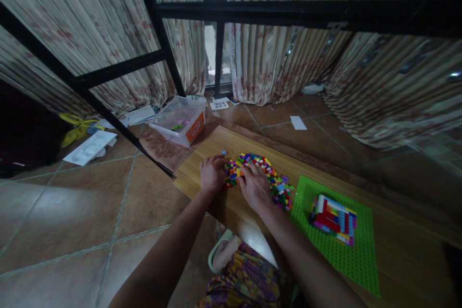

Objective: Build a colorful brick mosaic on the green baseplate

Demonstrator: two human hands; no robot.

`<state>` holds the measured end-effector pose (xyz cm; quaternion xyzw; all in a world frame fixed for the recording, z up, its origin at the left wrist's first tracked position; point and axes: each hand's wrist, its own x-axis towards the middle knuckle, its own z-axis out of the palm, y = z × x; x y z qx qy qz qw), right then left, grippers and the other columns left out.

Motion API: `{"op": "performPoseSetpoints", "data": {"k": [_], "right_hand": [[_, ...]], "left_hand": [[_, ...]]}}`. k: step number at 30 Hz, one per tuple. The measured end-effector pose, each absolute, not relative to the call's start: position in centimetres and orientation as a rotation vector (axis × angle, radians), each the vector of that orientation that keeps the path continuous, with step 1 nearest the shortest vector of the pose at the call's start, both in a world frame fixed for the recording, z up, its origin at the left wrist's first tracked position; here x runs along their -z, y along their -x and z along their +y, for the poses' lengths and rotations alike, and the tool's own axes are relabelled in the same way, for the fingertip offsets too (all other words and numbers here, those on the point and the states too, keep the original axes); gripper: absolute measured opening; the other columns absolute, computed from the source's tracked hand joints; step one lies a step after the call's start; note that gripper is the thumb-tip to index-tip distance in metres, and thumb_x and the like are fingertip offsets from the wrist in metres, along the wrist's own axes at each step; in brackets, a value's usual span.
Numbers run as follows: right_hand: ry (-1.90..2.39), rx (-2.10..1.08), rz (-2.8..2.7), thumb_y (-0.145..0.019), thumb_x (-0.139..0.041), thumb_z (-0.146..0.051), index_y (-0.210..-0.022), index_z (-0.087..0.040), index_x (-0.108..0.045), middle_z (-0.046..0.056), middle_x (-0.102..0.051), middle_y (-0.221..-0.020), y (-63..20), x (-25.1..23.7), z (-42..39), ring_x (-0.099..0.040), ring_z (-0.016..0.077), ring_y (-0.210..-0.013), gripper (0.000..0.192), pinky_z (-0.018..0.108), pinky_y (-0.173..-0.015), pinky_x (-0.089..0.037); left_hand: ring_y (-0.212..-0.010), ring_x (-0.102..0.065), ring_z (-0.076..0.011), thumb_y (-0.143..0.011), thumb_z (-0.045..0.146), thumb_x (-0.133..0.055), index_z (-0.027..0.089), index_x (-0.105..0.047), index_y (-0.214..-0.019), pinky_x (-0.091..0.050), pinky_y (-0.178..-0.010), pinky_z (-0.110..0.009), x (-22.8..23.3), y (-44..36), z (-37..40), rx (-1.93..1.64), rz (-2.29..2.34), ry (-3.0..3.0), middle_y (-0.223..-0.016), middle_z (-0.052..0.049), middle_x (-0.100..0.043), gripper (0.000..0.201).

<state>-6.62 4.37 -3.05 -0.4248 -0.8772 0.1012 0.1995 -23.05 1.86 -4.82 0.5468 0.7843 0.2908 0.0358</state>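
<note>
I observe a smooth wooden table point(189, 175); upon it, plastic bricks point(269, 167) and a studded plastic baseplate point(361, 224); beyond it, pleated cloth curtains point(256, 62); beneath it, glossy floor tiles point(144, 202).

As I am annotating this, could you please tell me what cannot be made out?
Head view:
Bare left hand: anything gripped is hidden by the hand itself.
Bare right hand: whether it grips the small yellow plastic brick is too small to tell.
Clear plastic box: contents too small to identify.
White printed card: print too small to read.
Brown wooden table: right end cut off by the picture's edge.
</note>
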Motion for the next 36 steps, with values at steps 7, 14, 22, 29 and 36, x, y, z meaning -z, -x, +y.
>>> {"op": "performPoseSetpoints", "data": {"k": [7, 14, 22, 29, 36], "right_hand": [[1.204, -0.308, -2.435, -0.088, -0.051, -0.016, -0.092, -0.019, -0.067, 0.009, -0.061, -0.094, 5.0, 2.6, 3.8, -0.052, 0.0239, -0.096, 0.017, 0.037, -0.090, -0.040], [1.267, -0.291, -2.443, -0.087, -0.057, -0.025, -0.104, -0.018, -0.065, 0.012, -0.065, -0.100, 8.2, 1.8, 3.6, -0.052, 0.0282, -0.101, 0.020, 0.042, -0.091, -0.040], [1.318, -0.358, -2.467, -0.088, -0.049, -0.015, -0.104, -0.016, -0.065, 0.011, -0.069, -0.097, 8.5, 0.8, 3.9, -0.055, 0.0247, -0.099, 0.023, 0.039, -0.092, -0.040], [1.259, -0.553, -2.023, -0.093, -0.043, -0.016, -0.112, -0.017, -0.062, 0.008, -0.068, -0.103, 3.5, -2.0, 0.0, -0.059, 0.0203, -0.098, 0.028, 0.034, -0.091, -0.046], [1.452, -0.740, -1.361, -0.089, -0.055, -0.034, -0.105, -0.023, -0.068, 0.006, -0.072, -0.101, -8.0, -1.1, -5.2, -0.067, 0.0191, -0.089, 0.024, 0.034, -0.080, -0.053]], "left_hand": [[-0.107, -0.056, -0.0219, -0.086, 0.018, -0.052, 0.030, -0.073, -0.094, -0.040, -0.094, -0.040, 4.8, 22.9, 1.9, -0.896, 2.420, -1.676, -0.114, 0.000, -0.069, 0.026], [-0.103, -0.059, -0.0217, -0.085, 0.015, -0.050, 0.027, -0.073, -0.092, -0.042, -0.093, -0.038, 4.5, 22.9, 2.0, -0.896, 2.425, -1.686, -0.110, 0.000, -0.071, 0.027], [-0.098, -0.062, -0.0228, -0.080, 0.016, -0.049, 0.024, -0.074, -0.090, -0.045, -0.092, -0.037, 4.5, 23.5, 2.6, -0.940, 2.394, -1.757, -0.108, -0.003, -0.072, 0.028], [-0.095, -0.063, -0.0236, -0.078, 0.015, -0.045, 0.022, -0.073, -0.089, -0.047, -0.090, -0.037, 4.5, 23.7, 2.6, -0.925, 2.389, -1.833, -0.106, -0.005, -0.072, 0.031], [-0.095, -0.064, -0.0234, -0.079, 0.019, -0.046, 0.020, -0.073, -0.088, -0.048, -0.090, -0.037, 4.7, 24.0, 2.9, -0.917, 2.340, -1.846, -0.104, -0.007, -0.072, 0.028]]}}
